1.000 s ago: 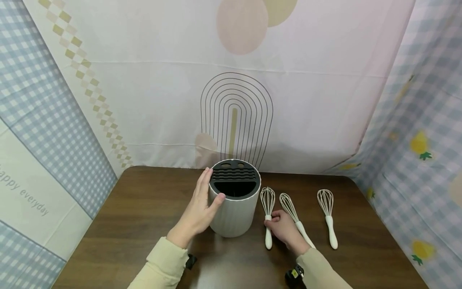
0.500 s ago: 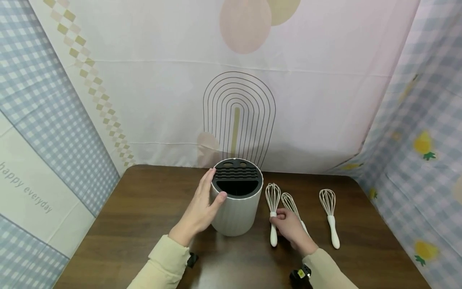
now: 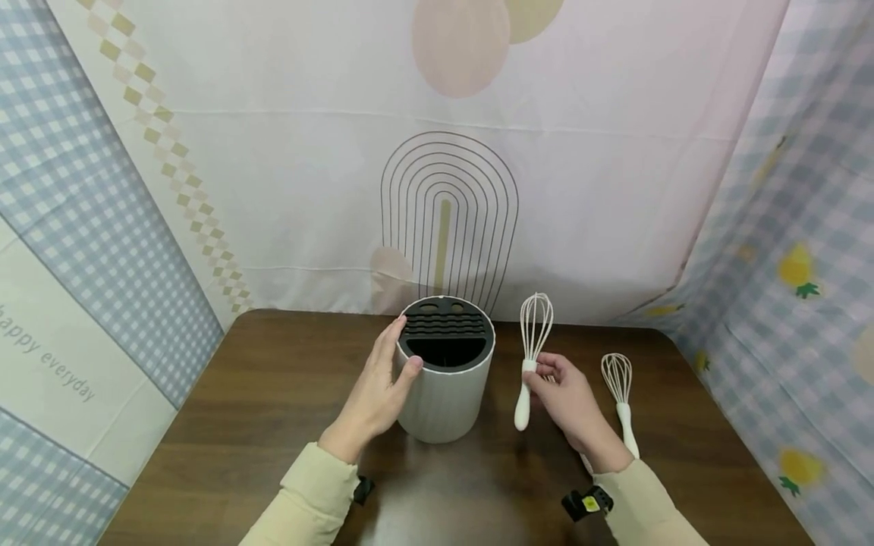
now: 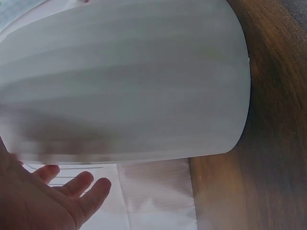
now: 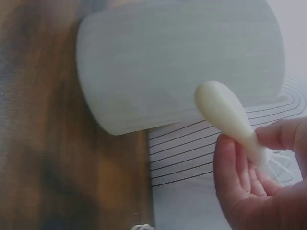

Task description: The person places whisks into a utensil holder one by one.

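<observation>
My right hand pinches a white whisk near the top of its handle and holds it above the table, wire loops upward. In the right wrist view the whisk handle points towards the grey-white canister, between thumb and fingers. My left hand rests against the left side of that ribbed utensil holder, its fingers fairly straight and the thumb at the near rim. The holder stands upright; its black top has slots, round holes and a half-round opening. In the left wrist view the fingers lie along its side.
Another white whisk lies on the brown wooden table to the right, partly behind my right forearm. A further whisk is mostly covered by the right hand. A patterned cloth hangs behind the table.
My right hand has lifted the whisk off the table and moved it up and slightly right, now covering most of the middle whisk. The left hand and the holder stay in place.
</observation>
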A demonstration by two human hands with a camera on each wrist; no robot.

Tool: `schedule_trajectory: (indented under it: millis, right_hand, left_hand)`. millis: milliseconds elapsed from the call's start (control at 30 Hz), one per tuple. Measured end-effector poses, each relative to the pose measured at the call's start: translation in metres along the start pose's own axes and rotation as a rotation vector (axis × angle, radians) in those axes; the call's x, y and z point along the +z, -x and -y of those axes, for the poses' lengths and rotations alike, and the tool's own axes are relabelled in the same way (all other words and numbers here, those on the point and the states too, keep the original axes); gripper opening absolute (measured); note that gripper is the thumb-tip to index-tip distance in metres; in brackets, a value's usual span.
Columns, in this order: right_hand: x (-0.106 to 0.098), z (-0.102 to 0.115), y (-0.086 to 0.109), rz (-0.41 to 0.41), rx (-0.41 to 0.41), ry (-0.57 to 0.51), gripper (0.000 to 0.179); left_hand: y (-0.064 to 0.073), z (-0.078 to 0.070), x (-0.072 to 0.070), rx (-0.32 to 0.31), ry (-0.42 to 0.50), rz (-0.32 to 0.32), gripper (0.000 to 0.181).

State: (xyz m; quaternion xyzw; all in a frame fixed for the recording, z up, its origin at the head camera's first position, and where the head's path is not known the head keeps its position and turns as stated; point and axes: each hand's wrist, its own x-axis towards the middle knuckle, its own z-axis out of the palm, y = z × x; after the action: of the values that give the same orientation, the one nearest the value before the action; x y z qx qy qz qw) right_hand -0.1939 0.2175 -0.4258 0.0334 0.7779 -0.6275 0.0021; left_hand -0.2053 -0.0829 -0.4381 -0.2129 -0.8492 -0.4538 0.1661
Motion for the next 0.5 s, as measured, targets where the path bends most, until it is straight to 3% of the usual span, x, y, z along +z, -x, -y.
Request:
schedule_trajectory:
  millis: [233, 500]
  right_hand:
    - [-0.007, 0.023, 0.000, 0.007, -0.084, -0.022, 0.047]
    - [-0.011, 0.048, 0.003, -0.043, -0.206, -0.075, 0.047]
  left_hand:
    - [0.000, 0.001, 0.002, -0.012, 0.007, -0.002, 0.063]
    - [-0.001, -0.001, 0.003, -0.007, 0.020, -0.009, 0.064]
